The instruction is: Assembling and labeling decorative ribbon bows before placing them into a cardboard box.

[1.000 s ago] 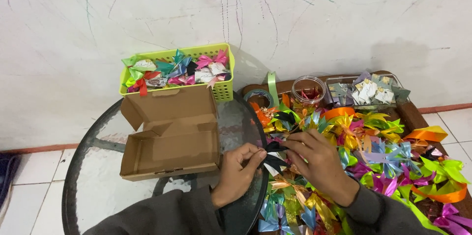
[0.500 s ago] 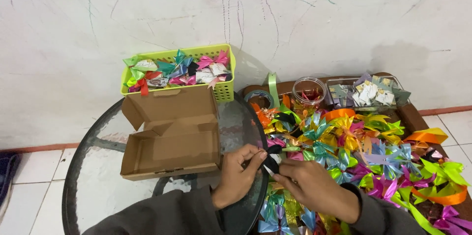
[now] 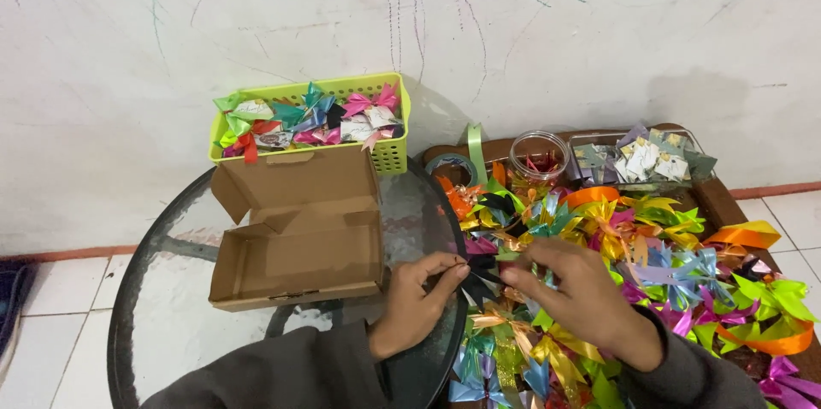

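Head view: open brown cardboard box (image 3: 299,238)

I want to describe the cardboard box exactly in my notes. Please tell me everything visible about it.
The cardboard box is plain brown, shallow and rectangular, and looks like thin corrugated card. Its hinged lid stands open toward the wall, with small side flaps folded outward. The inside appears empty. It sits on the round glass table, just in front of the green basket of ribbon bows. The left hand is close to its right front corner; contact is unclear.
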